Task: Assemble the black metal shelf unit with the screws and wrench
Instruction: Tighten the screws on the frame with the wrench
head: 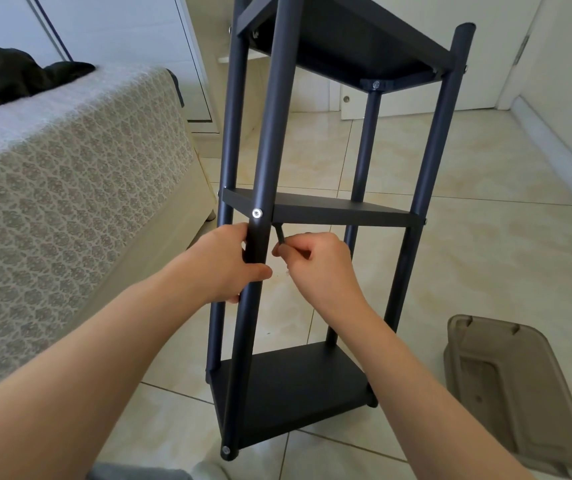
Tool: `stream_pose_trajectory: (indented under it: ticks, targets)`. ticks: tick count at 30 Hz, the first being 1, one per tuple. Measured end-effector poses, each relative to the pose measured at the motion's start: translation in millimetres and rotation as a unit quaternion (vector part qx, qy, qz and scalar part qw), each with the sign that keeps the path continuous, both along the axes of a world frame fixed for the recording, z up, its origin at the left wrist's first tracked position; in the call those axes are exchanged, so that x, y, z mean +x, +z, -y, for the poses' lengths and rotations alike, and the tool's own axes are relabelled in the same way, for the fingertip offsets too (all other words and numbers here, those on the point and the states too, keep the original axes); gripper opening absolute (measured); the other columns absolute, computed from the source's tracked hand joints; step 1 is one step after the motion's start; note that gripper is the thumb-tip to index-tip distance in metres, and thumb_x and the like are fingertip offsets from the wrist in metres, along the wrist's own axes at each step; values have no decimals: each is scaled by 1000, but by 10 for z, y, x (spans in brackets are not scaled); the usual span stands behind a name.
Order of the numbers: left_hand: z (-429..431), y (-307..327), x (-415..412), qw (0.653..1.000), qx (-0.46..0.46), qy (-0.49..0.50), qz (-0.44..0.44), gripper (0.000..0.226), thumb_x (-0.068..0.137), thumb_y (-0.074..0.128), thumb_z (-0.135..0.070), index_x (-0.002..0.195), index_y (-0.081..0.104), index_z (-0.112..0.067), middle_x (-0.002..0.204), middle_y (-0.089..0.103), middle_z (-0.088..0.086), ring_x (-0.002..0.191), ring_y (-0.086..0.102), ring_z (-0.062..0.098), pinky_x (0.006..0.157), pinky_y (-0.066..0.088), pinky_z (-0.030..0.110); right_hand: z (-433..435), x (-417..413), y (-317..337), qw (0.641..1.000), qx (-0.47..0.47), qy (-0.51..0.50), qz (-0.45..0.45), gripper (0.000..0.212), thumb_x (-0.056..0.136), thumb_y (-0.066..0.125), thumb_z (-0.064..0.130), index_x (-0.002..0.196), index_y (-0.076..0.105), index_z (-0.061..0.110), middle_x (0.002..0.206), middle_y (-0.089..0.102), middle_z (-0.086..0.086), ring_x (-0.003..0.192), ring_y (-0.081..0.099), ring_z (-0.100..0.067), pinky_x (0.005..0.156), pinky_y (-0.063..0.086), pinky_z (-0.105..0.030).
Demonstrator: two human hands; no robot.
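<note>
Hands at work under the middle shelf (340,211) of the black shelf unit (312,393)

Standing upright on the tiled floor (485,237), the unit sits between a bed (70,168) with a patterned cover and a tan plastic lid (513,393). The left hand (224,265) curls round the front post (270,133) just below a silver screw (256,213) – thumb across the front, fingers behind. The right hand (319,261) pinches the black wrench (280,235) between thumb and curled fingers – its upper end reaches up to the shelf's underside, just beside the post
</note>
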State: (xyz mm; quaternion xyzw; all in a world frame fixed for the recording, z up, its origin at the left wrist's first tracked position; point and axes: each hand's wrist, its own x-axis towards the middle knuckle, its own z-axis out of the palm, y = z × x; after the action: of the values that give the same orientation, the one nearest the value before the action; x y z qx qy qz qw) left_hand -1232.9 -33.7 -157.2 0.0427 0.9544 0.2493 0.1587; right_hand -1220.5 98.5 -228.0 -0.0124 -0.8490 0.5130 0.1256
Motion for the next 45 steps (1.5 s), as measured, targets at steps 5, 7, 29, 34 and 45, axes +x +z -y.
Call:
stream_pose_trajectory:
  ticks: [5,7,29,34,45]
  targets:
    - [10,3,-3,1000,9,4,9,59,91,72,-20,142,44,-15,117,59,5,91,69,25,75,63,40,-18,-21,-11,1000,-3,-14,-9,19,96,59,16,92,77,13,73,61,12,65,58,-3,56,34,0]
    - [14,-7,-8,1000,13,4,11,59,90,73,-20,141,44,-16,108,55,0,91,69,25,75,63,41,-15,-30,4,1000,-7,-8,-20,18,96,60,16,93,77,13,74,62,11,67,58,-4,57,36,-2]
    - [75,-51,-48,999,38,14,22,57,88,75,-17,138,48,-19,106,58,-3,96,68,23,72,64,38,245,-237,-338,966,17,-61,-252,12,90,67,15,86,75,6,75,71,-4,70,64,-16,69,53,-26]
    - [69,-64,-34,999,32,14,18,56,89,74,-19,138,48,-18,90,54,-12,89,67,19,70,63,35,253,-308,-388,951,40,-90,-293,9,87,70,11,86,75,3,81,74,-8,78,68,-21,78,52,-23]
    - [-2,-45,-40,1000,24,2,12,61,90,73,-20,143,44,-16,98,55,-6,84,66,20,71,63,35,152,-237,-365,965,20,-79,-248,11,91,65,7,97,74,3,89,73,-8,83,66,-16,84,42,-5]
